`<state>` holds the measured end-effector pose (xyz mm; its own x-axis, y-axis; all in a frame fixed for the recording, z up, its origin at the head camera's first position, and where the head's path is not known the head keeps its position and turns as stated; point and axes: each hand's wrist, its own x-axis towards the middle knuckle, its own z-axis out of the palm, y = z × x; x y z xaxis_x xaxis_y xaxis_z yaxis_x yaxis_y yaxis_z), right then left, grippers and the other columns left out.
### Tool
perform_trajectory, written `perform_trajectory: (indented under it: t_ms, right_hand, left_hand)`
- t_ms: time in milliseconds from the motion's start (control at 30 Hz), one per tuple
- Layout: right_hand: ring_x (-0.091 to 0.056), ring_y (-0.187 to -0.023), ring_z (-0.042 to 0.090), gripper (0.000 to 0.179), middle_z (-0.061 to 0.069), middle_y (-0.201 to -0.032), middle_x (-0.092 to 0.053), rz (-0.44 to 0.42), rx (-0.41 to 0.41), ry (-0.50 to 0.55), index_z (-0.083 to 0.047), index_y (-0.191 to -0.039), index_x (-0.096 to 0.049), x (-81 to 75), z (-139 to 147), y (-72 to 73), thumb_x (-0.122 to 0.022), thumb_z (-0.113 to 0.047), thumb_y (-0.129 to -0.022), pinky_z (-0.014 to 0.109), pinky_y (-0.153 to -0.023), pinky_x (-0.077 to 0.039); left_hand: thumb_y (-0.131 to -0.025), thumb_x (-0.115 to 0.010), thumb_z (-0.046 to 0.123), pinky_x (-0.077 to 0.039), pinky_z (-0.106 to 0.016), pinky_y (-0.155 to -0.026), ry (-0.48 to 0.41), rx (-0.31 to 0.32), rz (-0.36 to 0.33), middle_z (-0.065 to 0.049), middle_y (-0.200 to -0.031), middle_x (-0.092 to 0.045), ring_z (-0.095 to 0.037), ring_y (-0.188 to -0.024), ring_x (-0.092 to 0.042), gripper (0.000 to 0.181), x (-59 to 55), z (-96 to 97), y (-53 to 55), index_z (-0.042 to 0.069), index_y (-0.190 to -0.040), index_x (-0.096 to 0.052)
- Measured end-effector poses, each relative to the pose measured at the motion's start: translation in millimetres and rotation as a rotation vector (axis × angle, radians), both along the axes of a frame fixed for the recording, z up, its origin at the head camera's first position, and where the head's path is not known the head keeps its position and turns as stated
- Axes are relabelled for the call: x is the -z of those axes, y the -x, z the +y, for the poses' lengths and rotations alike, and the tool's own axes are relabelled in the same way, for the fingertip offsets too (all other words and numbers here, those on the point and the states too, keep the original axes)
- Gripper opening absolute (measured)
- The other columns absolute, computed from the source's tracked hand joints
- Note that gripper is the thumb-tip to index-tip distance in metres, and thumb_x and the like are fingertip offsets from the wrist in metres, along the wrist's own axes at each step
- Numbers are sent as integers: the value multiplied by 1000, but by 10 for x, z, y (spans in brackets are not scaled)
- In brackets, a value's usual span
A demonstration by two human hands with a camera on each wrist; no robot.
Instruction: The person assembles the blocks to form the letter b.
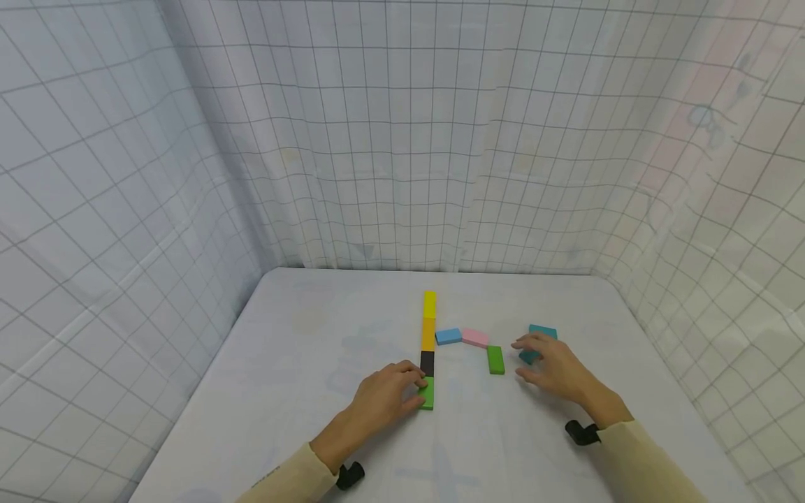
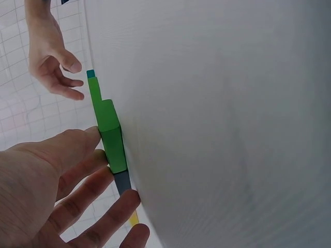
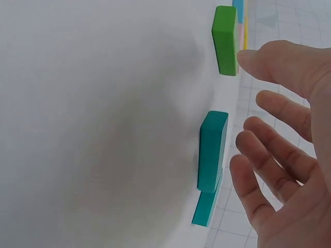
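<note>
A column of rectangular blocks lies on the table: yellow point(image 1: 430, 304), orange point(image 1: 428, 334), black point(image 1: 427, 363) and a near green block point(image 1: 427, 395). My left hand point(image 1: 386, 397) is at the near green block, fingers loosely bent over it and the black one; whether they touch cannot be told. A blue block point(image 1: 448, 337), a pink block point(image 1: 474, 337) and a second green block point(image 1: 496, 360) curve off to the right. Beside these, my right hand point(image 1: 553, 367) hovers with fingers spread, holding nothing. Two teal blocks point(image 3: 213, 152) point(image 3: 206, 207) lie near its fingers, partly hidden in the head view.
A white cloth covers the table point(image 1: 314, 419). Grid-patterned white curtains point(image 1: 402, 140) enclose its back and both sides. A black wrist device point(image 1: 581, 432) sits at the right wrist, and a similar device point(image 1: 350, 476) at the left.
</note>
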<state>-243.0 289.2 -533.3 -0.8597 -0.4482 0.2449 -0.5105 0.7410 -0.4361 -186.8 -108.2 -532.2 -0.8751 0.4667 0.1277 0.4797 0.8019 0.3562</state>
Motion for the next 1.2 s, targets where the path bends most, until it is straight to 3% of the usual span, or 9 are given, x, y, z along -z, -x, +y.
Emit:
perform_trajectory:
  t_ms: [167, 267, 500, 1200]
  right_hand:
    - [-68, -144, 49, 50, 18, -148, -75, -2, 52, -10, -7, -142, -80, -6, 58, -16, -97, -16, -96, 71, -117, -60]
    - [-63, -147, 54, 52, 23, -153, -71, -9, 76, -12, -7, -143, -79, 0, 91, -12, -98, -17, -96, 76, -120, -55]
    - [-63, -137, 49, 52, 23, -153, -70, 1, 56, -12, -9, -143, -80, 2, 156, 28, -99, -20, -96, 73, -112, -59]
    - [-63, -140, 54, 54, 25, -156, -68, -71, 53, -12, -12, -146, -80, 83, 321, 163, -98, -22, -96, 76, -114, -56]
  left_hand:
    - [-102, -95, 33, -70, -41, -101, -3, 1, 1, 6, -138, -81, -22, -127, -80, 25, -4, 4, -5, 20, -123, -89]
    - [-101, -95, 32, -71, -41, -100, -7, 3, 12, 6, -138, -81, -22, -126, -80, 24, -5, 1, -3, 20, -122, -89]
    - [-101, -95, 32, -71, -40, -98, -6, 0, 19, 6, -138, -81, -21, -124, -80, 24, 4, 0, 2, 21, -122, -89]
    - [-100, -96, 31, -70, -38, -100, 5, 2, 12, 7, -137, -81, -19, -124, -80, 25, 20, -6, 5, 21, -121, -89]
